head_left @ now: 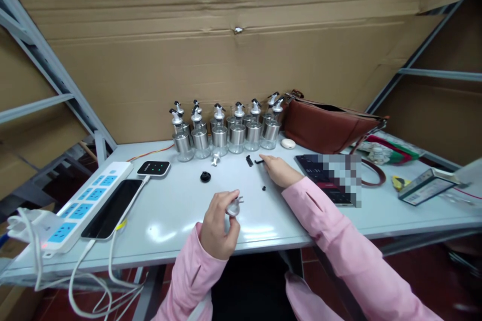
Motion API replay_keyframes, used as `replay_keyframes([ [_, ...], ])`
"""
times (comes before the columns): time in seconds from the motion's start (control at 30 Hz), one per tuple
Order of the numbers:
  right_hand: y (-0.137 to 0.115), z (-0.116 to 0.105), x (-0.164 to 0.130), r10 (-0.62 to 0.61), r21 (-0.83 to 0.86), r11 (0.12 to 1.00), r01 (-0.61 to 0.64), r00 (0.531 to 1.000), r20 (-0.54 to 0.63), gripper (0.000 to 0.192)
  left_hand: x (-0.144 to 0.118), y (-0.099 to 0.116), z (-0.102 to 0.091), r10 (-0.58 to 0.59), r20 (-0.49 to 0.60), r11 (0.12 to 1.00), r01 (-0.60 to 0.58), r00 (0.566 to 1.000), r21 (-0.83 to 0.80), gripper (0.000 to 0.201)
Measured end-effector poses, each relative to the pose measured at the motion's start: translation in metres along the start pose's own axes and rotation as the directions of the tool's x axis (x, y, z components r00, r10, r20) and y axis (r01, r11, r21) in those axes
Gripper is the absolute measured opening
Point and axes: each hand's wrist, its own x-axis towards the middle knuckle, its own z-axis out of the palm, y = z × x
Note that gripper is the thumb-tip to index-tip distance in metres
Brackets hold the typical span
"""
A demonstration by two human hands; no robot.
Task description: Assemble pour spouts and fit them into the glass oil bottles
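My left hand (218, 223) holds a small silver pourer cap (234, 206) just above the white table (169, 210) near its front edge. My right hand (280, 170) reaches forward, its fingertips touching a small black part (259, 161) on the table. Another black piece (249, 160) lies just left of it, and a tiny black bit (263, 188) lies nearer me. A round black plug (205, 177) and a loose silver spout (216, 159) lie left of centre. Several glass bottles with silver pourer tops (226, 133) stand in rows at the back.
A white and blue power strip (81, 205), a dark phone (113, 208) and a small black charger pad (153, 168) sit at left, with cables hanging over the edge. A brown bag (327, 128), another phone (324, 178), a white pebble-shaped object (288, 143) and a box (425, 186) sit at right.
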Motion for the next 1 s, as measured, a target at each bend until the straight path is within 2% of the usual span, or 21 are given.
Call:
replay_keyframes([
  [0.23, -0.005, -0.010, 0.002, 0.067, -0.033, 0.997, -0.065, 0.996, 0.053, 0.023, -0.001, 0.001, -0.001, -0.099, 0.029, 0.995, 0.100, 0.995, -0.023, 0.053],
  [0.37, -0.010, -0.014, 0.002, 0.148, -0.048, 0.988, -0.146, 0.988, 0.044, 0.024, -0.002, -0.001, 0.003, -0.118, 0.047, 0.993, 0.117, 0.992, 0.027, 0.052],
  [0.53, -0.026, -0.013, 0.001, 0.200, -0.053, 0.979, -0.198, 0.979, 0.047, 0.035, -0.002, -0.003, 0.005, -0.111, 0.067, 0.993, 0.108, 0.992, 0.048, 0.051],
  [0.67, -0.034, -0.015, 0.001, 0.222, -0.058, 0.974, -0.219, 0.974, 0.046, 0.023, -0.003, -0.004, 0.006, -0.130, 0.081, 0.989, 0.123, 0.988, 0.078, 0.049],
  [0.8, -0.043, -0.029, -0.009, 0.216, -0.030, 0.976, -0.216, 0.976, 0.000, 0.021, -0.004, -0.004, 0.005, -0.191, 0.087, 0.974, 0.177, 0.978, 0.143, 0.046],
  [0.87, -0.052, -0.034, -0.025, 0.173, 0.091, 0.982, -0.167, 0.983, -0.059, 0.022, -0.005, -0.004, 0.005, -0.203, 0.078, 0.967, 0.187, 0.976, 0.171, 0.046],
  [0.9, -0.059, -0.034, -0.035, 0.129, 0.268, 0.959, -0.094, 0.984, -0.119, 0.019, -0.005, -0.004, 0.005, -0.206, 0.072, 0.964, 0.190, 0.976, 0.183, 0.047],
  [0.93, -0.066, -0.032, -0.046, 0.098, 0.472, 0.882, -0.009, 0.981, -0.165, 0.017, -0.005, -0.005, 0.005, -0.209, 0.067, 0.962, 0.193, 0.976, 0.191, 0.049],
  [1.0, -0.080, -0.021, -0.067, 0.133, 0.763, 0.641, 0.088, 0.966, -0.223, 0.018, -0.006, -0.005, 0.005, -0.219, 0.066, 0.960, 0.203, 0.973, 0.193, 0.054],
])
